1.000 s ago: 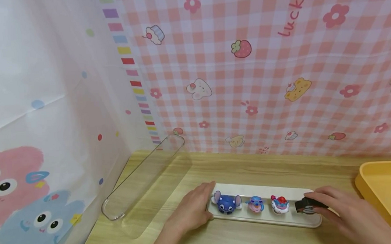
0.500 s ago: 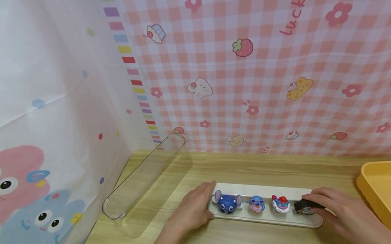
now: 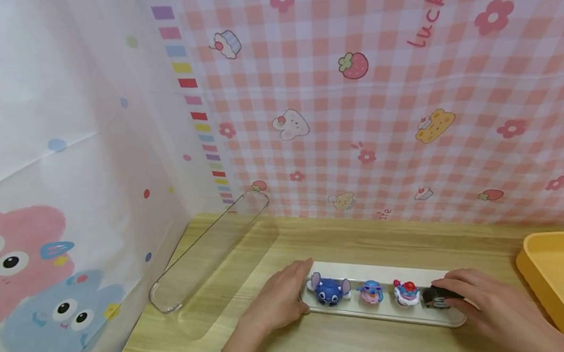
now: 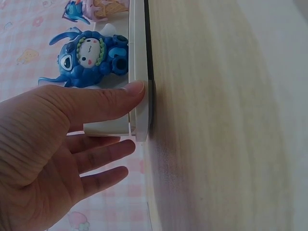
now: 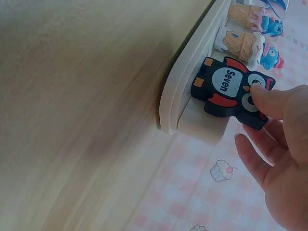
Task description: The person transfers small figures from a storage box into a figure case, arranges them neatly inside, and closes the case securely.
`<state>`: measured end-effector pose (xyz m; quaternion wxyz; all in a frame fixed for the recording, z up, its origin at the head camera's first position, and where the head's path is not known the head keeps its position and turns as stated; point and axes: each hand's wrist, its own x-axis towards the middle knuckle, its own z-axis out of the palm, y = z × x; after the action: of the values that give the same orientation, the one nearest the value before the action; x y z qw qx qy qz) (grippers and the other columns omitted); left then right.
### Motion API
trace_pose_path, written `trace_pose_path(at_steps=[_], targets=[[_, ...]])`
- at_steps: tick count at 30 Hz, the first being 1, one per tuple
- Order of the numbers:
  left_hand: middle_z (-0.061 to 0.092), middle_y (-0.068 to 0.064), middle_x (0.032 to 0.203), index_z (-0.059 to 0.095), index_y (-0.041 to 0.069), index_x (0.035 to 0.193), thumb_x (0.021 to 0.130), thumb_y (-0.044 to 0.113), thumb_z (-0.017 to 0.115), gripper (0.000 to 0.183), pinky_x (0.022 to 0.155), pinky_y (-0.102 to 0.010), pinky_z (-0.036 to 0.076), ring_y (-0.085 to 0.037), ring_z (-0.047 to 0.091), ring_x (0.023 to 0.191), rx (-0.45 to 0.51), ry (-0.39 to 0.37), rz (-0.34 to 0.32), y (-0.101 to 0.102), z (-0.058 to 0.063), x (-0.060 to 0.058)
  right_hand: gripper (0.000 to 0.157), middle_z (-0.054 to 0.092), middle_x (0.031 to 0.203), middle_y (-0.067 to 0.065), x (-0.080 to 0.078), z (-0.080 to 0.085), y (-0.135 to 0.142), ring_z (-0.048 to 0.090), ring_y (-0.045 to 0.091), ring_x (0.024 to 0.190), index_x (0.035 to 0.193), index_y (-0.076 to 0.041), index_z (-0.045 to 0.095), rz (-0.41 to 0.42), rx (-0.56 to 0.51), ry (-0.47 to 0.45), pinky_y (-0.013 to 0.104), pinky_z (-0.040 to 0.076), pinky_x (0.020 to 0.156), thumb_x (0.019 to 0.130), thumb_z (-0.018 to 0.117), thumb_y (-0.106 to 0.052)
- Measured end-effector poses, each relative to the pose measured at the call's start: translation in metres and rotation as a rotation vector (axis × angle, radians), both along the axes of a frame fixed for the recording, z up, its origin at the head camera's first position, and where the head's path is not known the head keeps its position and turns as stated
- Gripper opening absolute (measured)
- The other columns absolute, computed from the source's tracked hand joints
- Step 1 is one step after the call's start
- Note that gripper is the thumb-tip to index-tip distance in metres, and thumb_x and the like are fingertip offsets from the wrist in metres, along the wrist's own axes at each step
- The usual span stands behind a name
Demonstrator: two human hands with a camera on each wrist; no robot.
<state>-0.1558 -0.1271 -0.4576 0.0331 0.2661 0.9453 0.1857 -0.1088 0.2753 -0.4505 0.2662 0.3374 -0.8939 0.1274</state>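
Observation:
A long white tray [image 3: 378, 272] with rounded ends lies on the wooden table, holding a row of small figures. My left hand [image 3: 276, 297] grips its left end, thumb on the front rim and fingers behind. Beside that hand stands a dark blue big-eared figure [image 3: 329, 291]. To its right come a small blue figure with purple glasses [image 3: 371, 292] and a white-and-blue figure with a red top [image 3: 407, 294]. My right hand [image 3: 494, 298] pinches the head of a black owl figure [image 5: 225, 86] marked "Seven", upright at the tray's right end. Its feet appear to meet the tray.
A clear elongated cover [image 3: 209, 254] leans at the back left, near the patterned cloth. On the far right stands a yellow bin [image 3: 531, 269]. A pink checked cloth [image 3: 378, 102] hangs behind the table.
My right hand has shifted the owl figure slightly left, closer to the red-topped figure. The left hand keeps its hold on the tray. The head view has turned a little.

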Motion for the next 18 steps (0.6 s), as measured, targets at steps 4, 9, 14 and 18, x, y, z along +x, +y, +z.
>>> trace_pose_path(at_steps=[4,9,14,18], targets=[[0.057,-0.013,0.148,0.043,0.000,0.156,0.077,0.010,0.093,0.094,0.113,-0.045,0.047,-0.028,0.055,0.136,0.005,-0.001,-0.003,0.0007,0.0000,-0.0003,0.060,0.066,0.109,-0.014,-0.0009,-0.0005,-0.0005,0.066,0.010,0.094,0.113,-0.024,0.077,0.007,-0.031,0.003,0.013,0.048,0.084,0.109,0.028,-0.060],[0.057,-0.013,0.147,0.043,0.000,0.156,0.076,0.011,0.093,0.094,0.113,-0.045,0.047,-0.027,0.055,0.136,0.003,0.005,-0.006,0.0007,-0.0004,-0.0006,0.064,0.066,0.110,-0.012,-0.0016,-0.0022,-0.0008,0.064,0.011,0.096,0.111,-0.023,0.077,0.010,-0.035,0.007,0.011,0.044,0.089,0.109,0.025,-0.060],[0.058,-0.013,0.147,0.043,0.000,0.155,0.075,0.011,0.094,0.095,0.113,-0.044,0.047,-0.027,0.056,0.135,-0.001,0.012,-0.007,0.0010,-0.0013,-0.0008,0.063,0.068,0.109,-0.011,-0.0029,-0.0035,-0.0010,0.063,0.012,0.098,0.109,-0.020,0.078,0.006,-0.052,0.009,0.010,0.041,0.094,0.109,0.029,-0.060],[0.058,-0.013,0.146,0.044,0.000,0.155,0.075,0.011,0.093,0.095,0.112,-0.044,0.048,-0.028,0.057,0.134,-0.001,0.009,-0.004,0.0010,-0.0008,-0.0003,0.061,0.068,0.109,-0.010,-0.0043,-0.0041,-0.0012,0.061,0.010,0.100,0.109,-0.019,0.078,0.018,-0.076,0.009,0.008,0.039,0.096,0.109,0.031,-0.059]])
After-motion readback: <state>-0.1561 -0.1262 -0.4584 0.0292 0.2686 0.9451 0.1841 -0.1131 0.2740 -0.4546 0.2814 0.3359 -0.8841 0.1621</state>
